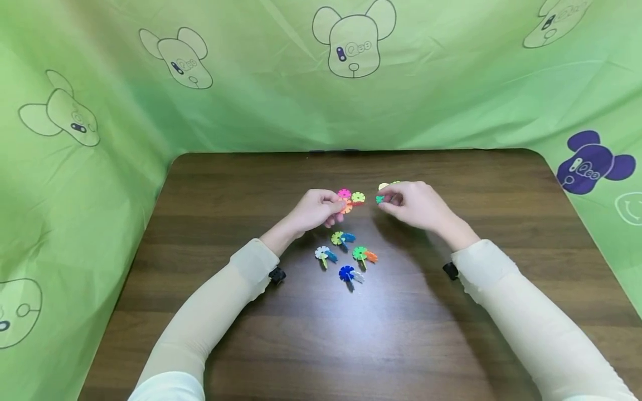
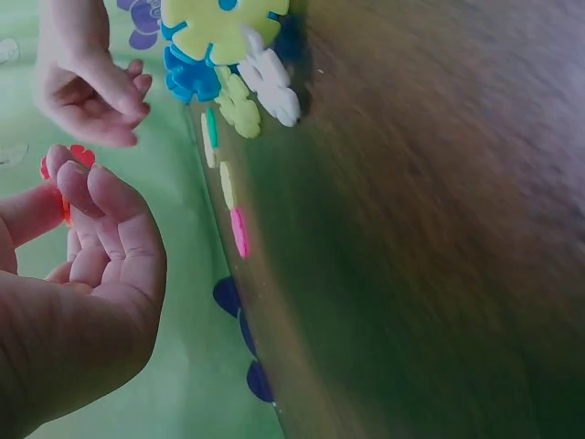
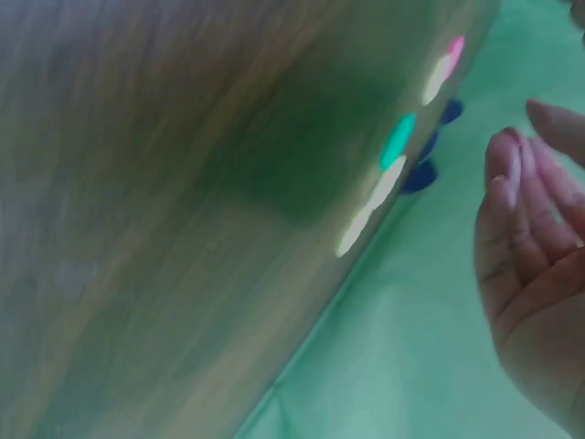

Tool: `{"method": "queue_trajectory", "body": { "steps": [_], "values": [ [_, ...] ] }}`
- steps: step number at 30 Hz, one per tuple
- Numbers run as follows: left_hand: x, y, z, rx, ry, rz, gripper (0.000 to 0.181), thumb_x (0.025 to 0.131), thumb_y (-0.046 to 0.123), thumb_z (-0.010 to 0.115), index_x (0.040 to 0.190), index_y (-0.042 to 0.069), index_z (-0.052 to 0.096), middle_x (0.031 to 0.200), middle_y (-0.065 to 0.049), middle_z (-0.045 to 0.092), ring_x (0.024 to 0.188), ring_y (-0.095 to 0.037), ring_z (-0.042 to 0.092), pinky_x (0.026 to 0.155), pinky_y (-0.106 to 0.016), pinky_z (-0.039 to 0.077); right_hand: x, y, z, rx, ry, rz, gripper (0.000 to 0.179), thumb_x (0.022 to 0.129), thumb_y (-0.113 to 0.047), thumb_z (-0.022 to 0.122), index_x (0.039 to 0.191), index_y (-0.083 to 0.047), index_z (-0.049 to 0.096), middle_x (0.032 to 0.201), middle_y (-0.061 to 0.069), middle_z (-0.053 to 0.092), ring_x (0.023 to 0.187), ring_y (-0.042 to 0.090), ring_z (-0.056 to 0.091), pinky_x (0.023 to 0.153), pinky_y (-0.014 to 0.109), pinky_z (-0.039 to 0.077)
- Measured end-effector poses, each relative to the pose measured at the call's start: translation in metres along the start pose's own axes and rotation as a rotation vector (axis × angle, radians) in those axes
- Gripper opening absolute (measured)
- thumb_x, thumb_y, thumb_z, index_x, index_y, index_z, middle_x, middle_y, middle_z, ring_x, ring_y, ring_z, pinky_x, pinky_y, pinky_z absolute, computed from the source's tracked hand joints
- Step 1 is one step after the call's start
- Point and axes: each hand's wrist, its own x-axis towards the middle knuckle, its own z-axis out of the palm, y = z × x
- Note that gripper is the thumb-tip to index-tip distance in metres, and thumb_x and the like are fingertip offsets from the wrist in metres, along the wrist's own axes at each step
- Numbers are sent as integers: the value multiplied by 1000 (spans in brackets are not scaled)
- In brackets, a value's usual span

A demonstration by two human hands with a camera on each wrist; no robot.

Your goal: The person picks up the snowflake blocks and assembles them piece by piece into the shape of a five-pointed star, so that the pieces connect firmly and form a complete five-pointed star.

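My left hand pinches an orange notched plastic disc between thumb and fingers, with a red disc joined at its side. In the left wrist view the red disc peeks out behind the fingertips. Loose pink and yellow-green discs lie on the table just beyond that hand. To the right, my right hand hovers with thumb and fingers apart, holding nothing. A green disc and a pale yellow disc show by its fingertips, partly hidden by it in the head view.
Nearer on the wooden table stand several joined disc clusters: yellow-green with blue, white with blue, green with orange, and dark blue with clear-white. A green printed curtain hangs around the table's far and side edges.
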Motion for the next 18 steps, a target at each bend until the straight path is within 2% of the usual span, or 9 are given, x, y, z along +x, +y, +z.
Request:
{"method": "queue_trajectory", "body": {
  "steps": [3, 9, 13, 18],
  "values": [
    [-3, -1, -3, -31, 19, -2, 17, 105, 17, 64, 105, 1, 68, 80, -9, 69, 66, -15, 60, 62, -26, 55, 7, 12, -2, -39, -39, 127, 29, 97, -27, 74, 116, -6, 74, 97, 4, 74, 88, 22, 68, 78, 48, 54],
    [-6, -2, -6, -52, 13, -2, 17, 106, 17, 62, 105, 1, 67, 81, -8, 68, 67, -15, 59, 62, -26, 54, 23, 19, 6, -134, -101, 303, 40, 93, -49, 73, 104, -11, 74, 96, 5, 72, 83, 28, 65, 65, 48, 52],
    [-6, -3, -7, -49, 14, -6, 18, 106, 18, 62, 105, 2, 68, 82, -9, 68, 67, -15, 59, 63, -26, 54, 30, 18, 10, -160, -104, 355, 43, 90, -53, 74, 100, -12, 74, 98, 9, 71, 84, 31, 64, 62, 48, 51],
    [-6, -3, -8, -45, 9, -7, 17, 106, 18, 62, 106, 2, 68, 83, -9, 69, 67, -15, 59, 63, -26, 54, 31, 23, 11, -102, -116, 361, 47, 90, -49, 77, 108, -6, 69, 103, 12, 70, 93, 32, 64, 73, 50, 51]
  ]
}}
